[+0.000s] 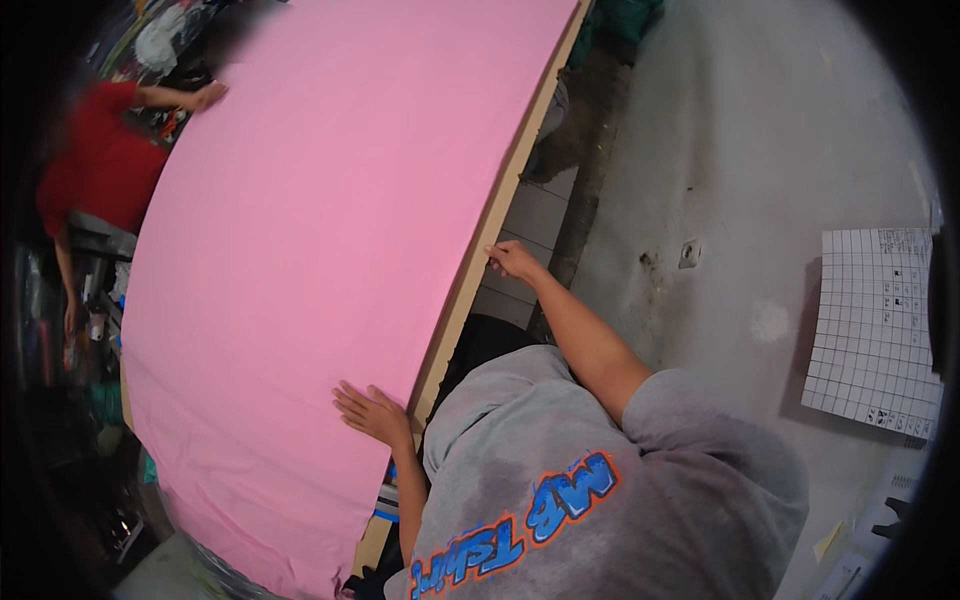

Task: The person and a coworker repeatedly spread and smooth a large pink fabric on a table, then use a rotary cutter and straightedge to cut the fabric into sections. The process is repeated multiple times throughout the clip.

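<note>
A wide sheet of pink fabric (330,200) lies spread over a long table, mostly smooth, with wrinkles toward its near left end. My left hand (372,413) rests flat on the fabric close to its right edge, fingers spread and holding nothing. Farther up, my right hand (512,260) is at the table's wooden edge strip (462,300), its fingers curled in against it. Whether a bit of cloth or the edge itself is between those fingers cannot be made out.
Across the table a person in a red shirt (110,160) has one hand at the fabric's far left edge. To my right stands a grey wall with a socket (689,254) and a hanging gridded paper (865,330). Cluttered bundles (165,40) lie at the far left.
</note>
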{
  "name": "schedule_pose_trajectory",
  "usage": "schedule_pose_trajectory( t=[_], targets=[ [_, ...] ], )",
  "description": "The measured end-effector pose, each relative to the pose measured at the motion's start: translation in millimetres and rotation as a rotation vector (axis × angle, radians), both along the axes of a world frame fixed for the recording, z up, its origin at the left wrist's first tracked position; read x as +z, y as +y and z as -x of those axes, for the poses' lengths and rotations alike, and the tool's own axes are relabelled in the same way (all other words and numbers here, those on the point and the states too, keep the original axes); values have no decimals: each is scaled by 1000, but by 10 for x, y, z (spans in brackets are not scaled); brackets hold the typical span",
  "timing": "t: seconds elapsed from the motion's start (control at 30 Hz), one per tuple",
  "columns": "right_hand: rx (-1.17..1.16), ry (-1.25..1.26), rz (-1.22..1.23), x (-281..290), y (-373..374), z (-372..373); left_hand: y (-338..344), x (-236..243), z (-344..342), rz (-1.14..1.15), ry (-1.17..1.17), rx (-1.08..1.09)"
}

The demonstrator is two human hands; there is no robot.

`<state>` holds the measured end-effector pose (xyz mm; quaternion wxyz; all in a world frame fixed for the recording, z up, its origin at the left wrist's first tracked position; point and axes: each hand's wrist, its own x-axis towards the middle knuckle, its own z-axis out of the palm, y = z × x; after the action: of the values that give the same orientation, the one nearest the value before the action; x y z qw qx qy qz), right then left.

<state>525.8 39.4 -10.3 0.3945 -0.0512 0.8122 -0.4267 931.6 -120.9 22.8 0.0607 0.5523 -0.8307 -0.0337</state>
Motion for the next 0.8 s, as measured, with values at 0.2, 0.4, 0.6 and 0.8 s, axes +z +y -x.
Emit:
schedule_pose_trajectory(
  t=[0.2,0.4,0.6,0.8],
  targets=[
    [-27,11,25,-176,74,79,26,20,98,-12,-37,5],
    [-162,-165,182,-437,89,44,-18,27,91,-91,34,58],
    [-30,-253,-43,-172,96,101,-20,75,58,-72,100,62],
    [63,-220,-113,-90,110,314,20,249,94,-58,172,82]
  ],
)
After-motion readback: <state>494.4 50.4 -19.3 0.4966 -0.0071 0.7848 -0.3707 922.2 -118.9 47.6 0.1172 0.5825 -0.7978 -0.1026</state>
